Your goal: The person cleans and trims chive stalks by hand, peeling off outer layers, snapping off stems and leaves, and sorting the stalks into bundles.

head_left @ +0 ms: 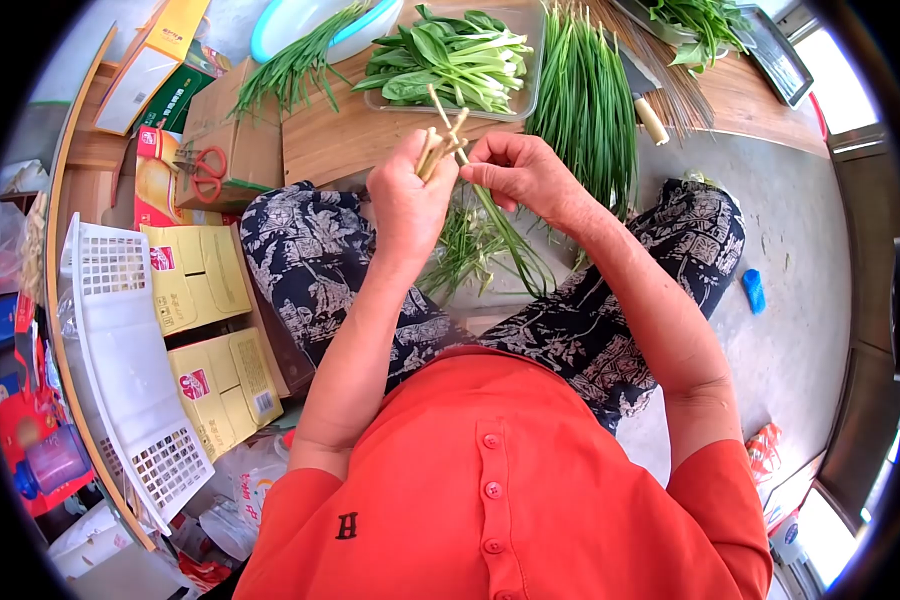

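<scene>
My left hand is closed round several pale, dry straw-like stalks, their ends sticking up above the fist. Right beside it, my right hand pinches the top of a few long green stems, which hang down between my knees. The fingertips of both hands almost meet. Just beyond them, a clear tray holds leafy greens. A large bunch of long green chives lies to the right of the tray, and a smaller bunch is at the left.
A wooden-handled knife lies right of the chives. Red scissors rest by a cardboard box at the left. Loose trimmings lie below my hands. A white plastic basket and yellow boxes stand at the left.
</scene>
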Motion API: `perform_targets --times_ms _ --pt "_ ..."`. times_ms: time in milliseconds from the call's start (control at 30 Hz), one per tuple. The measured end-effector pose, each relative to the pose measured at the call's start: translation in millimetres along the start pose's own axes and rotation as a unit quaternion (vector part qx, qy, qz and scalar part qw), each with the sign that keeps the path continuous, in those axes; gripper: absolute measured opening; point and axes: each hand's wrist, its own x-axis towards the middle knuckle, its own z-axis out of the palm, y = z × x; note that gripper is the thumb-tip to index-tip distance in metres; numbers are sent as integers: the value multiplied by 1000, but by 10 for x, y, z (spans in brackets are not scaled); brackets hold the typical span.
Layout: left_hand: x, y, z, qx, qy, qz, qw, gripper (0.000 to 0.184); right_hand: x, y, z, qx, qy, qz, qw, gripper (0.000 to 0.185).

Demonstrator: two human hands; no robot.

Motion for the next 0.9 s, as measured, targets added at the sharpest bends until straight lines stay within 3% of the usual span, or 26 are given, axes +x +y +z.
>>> perform_targets --times_ms 200,533,633,700,733,900 --pt "111 -133 -81 -1 63 -113 992 12 -52 -37 14 -5 -43 39 998 15" --pt "288 -741 -498 -67 122 -157 978 13 -65 -42 -158 163 -67 82 981 13" --pt "250 -699 -593 -70 91 -174 978 14 -45 -19 -198 155 -56 63 984 12" --pt "187 -581 -561 -15 -45 -223 974 16 -36 5 -162 130 -48 51 989 12" --pt "175 -537 -484 -55 -55 -178 981 11 -25 16 -128 130 -50 52 989 12" --pt "102 -76 -252 -245 -118 -256 928 23 -21 43 -9 54 -59 54 995 14"
